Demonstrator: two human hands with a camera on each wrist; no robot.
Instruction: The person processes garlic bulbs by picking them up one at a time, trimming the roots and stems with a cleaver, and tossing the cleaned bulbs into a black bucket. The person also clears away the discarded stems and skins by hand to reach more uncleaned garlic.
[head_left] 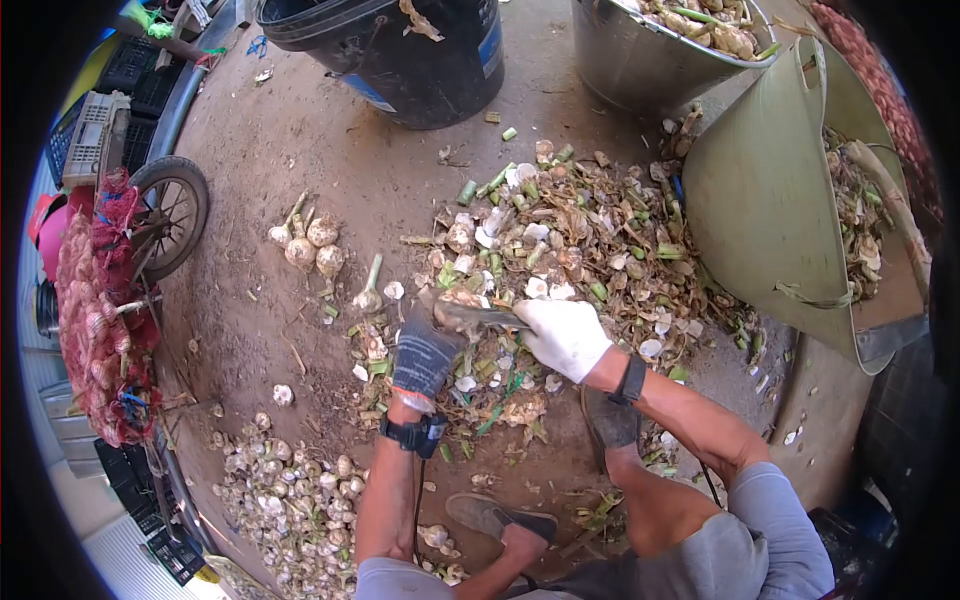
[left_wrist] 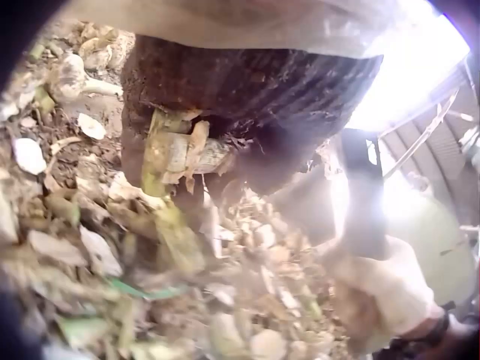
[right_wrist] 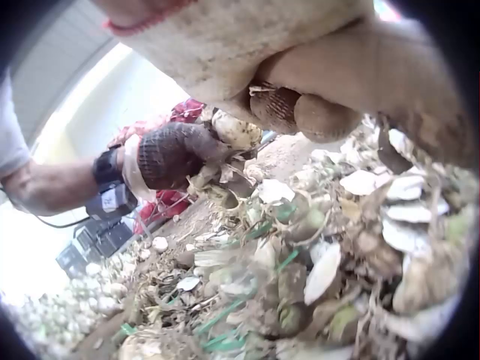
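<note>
My left hand (head_left: 425, 350), in a dark grey knit glove, grips a garlic bulb (right_wrist: 236, 131) over the heap of trimmings. Its cut-looking stalk (left_wrist: 195, 154) sticks out below the glove in the left wrist view. My right hand (head_left: 565, 338), in a white glove, curls round a knife whose dark blade (head_left: 488, 317) points left toward the bulb. In the left wrist view the blade (left_wrist: 364, 195) stands up from the white glove (left_wrist: 394, 289). The right wrist view shows the right glove's curled fingers (right_wrist: 326, 118); the knife is mostly hidden there.
Trimmings (head_left: 620, 250) spread beneath both hands. Several untrimmed bulbs (head_left: 315, 243) lie ahead to the left, and a pile of trimmed bulbs (head_left: 290, 500) nearer me. A black bucket (head_left: 420, 80), a metal bucket (head_left: 640, 70) and a green tub (head_left: 760, 200) stand around; a wheeled cart (head_left: 172, 215) is left.
</note>
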